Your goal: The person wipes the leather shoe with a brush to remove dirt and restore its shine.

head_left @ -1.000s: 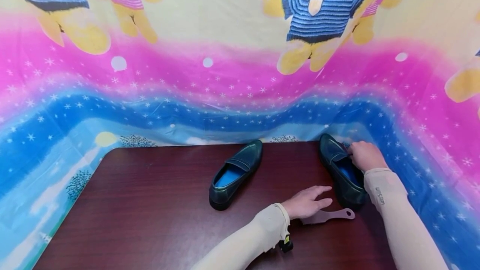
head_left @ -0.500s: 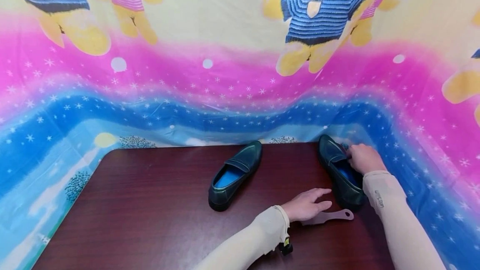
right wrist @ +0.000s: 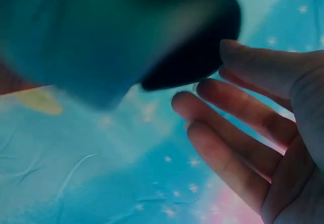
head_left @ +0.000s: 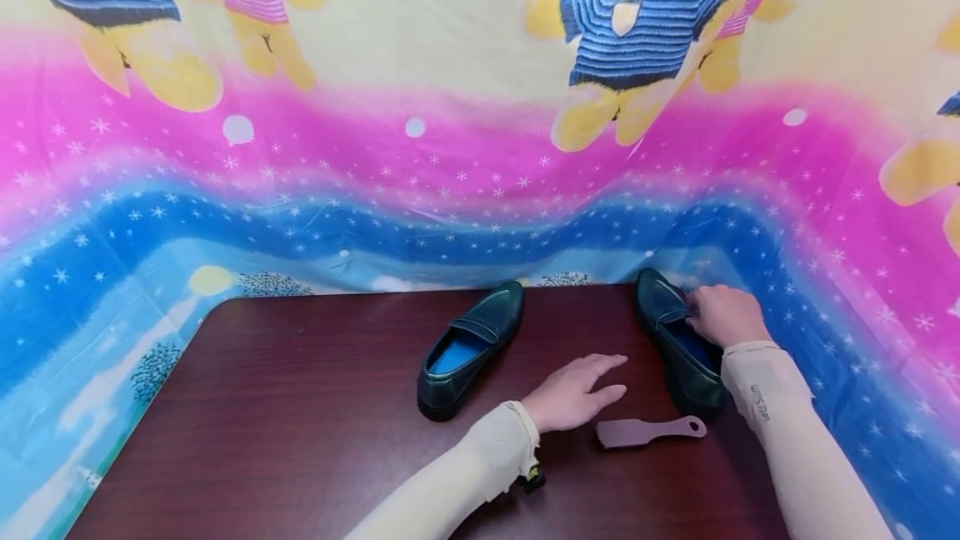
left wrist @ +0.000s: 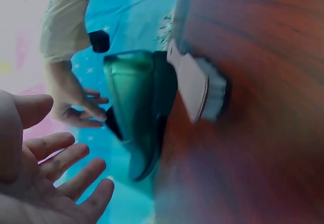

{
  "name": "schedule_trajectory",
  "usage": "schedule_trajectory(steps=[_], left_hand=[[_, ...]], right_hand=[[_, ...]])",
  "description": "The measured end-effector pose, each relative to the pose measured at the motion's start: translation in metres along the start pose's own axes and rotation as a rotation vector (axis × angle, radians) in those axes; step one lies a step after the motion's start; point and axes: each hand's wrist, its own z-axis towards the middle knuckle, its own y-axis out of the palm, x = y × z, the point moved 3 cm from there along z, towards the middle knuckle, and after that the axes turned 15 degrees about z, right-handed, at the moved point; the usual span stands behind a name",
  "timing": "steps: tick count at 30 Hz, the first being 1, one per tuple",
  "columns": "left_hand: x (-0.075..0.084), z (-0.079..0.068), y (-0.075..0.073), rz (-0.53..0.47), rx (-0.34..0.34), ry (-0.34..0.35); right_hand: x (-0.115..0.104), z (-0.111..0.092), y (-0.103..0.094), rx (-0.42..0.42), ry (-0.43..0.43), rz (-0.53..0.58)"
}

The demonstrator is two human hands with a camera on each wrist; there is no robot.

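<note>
A dark green loafer (head_left: 686,348) with a blue insole stands at the table's right, toe toward the back. At its opening, my right hand (head_left: 727,315) pinches a dark, flat, rounded piece (right wrist: 202,51) between thumb and fingers; what it is, I cannot tell. That piece also shows beside the shoe in the left wrist view. My left hand (head_left: 573,394) hovers over the table with fingers spread, holding nothing. Just right of it lies a brush (head_left: 648,432) with a pinkish handle and pale bristles. The matching loafer (head_left: 468,352) stands farther left.
The brown wooden table (head_left: 285,407) reaches toward the left and front. A patterned cloth (head_left: 450,165) with bears and snowflakes hangs along the back and both sides, close behind the shoe toes.
My left hand has moved left and slightly back, away from the brush, uncovering its head. My right hand has shifted slightly left at the right loafer.
</note>
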Motion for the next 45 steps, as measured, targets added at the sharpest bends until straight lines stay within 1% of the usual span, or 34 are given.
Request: schedule_trajectory(steps=[4,8,11,14,17,19,22,25,27,30,33,36,38,41,45], left_hand=[[-0.014,-0.021,-0.020,0.051,0.051,0.016],[-0.030,-0.047,-0.040,0.119,0.117,0.031],[-0.048,-0.068,-0.055,0.167,0.176,0.010],[-0.070,-0.088,-0.068,0.237,0.253,-0.020],[-0.091,-0.105,-0.078,0.324,0.326,-0.053],[-0.103,-0.115,-0.082,0.371,0.354,-0.085],[-0.118,-0.130,-0.084,0.409,0.369,-0.126],[-0.129,-0.140,-0.081,0.434,0.368,-0.151],[-0.133,-0.144,-0.079,0.441,0.366,-0.161],[-0.135,-0.147,-0.075,0.431,0.350,-0.180],[-0.137,-0.148,-0.069,0.407,0.328,-0.193],[-0.138,-0.148,-0.065,0.363,0.309,-0.193],[-0.138,-0.148,-0.063,0.329,0.305,-0.193],[-0.139,-0.149,-0.062,0.293,0.314,-0.197],[-0.140,-0.152,-0.060,0.239,0.313,-0.236]], right_hand=[[-0.022,0.001,0.002,0.035,-0.035,-0.003],[-0.048,-0.001,0.009,0.066,-0.085,0.005],[-0.068,-0.002,0.015,0.082,-0.131,0.011],[-0.088,-0.003,0.023,0.097,-0.176,0.016],[-0.108,-0.002,0.032,0.113,-0.218,0.026],[-0.121,-0.001,0.039,0.118,-0.245,0.042],[-0.144,0.003,0.050,0.106,-0.275,0.080],[-0.168,0.008,0.064,0.089,-0.306,0.114],[-0.185,0.012,0.074,0.076,-0.332,0.136],[-0.207,0.019,0.091,0.035,-0.381,0.170],[-0.224,0.024,0.107,-0.030,-0.410,0.204],[-0.234,0.028,0.118,-0.084,-0.406,0.228],[-0.238,0.029,0.123,-0.104,-0.396,0.232],[-0.240,0.029,0.126,-0.107,-0.387,0.228],[-0.244,0.028,0.126,-0.102,-0.395,0.237]])
